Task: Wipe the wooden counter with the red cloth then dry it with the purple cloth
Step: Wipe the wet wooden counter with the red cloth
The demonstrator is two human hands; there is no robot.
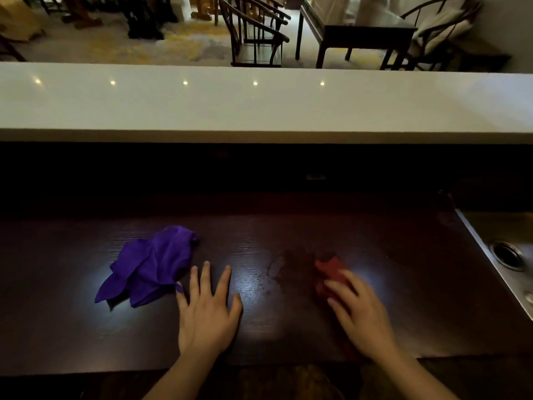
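The dark wooden counter runs across the lower half of the view. My right hand presses flat on the red cloth, which sticks out beyond the fingers; the hand is blurred. A wet patch darkens the wood just left of that cloth. My left hand lies flat on the counter with fingers spread, holding nothing. The crumpled purple cloth lies to its left, its near corner touching the little finger.
A steel sink with a round drain is set into the counter at the right. A raised white ledge runs along the back. Dark wooden chairs and a table stand beyond it.
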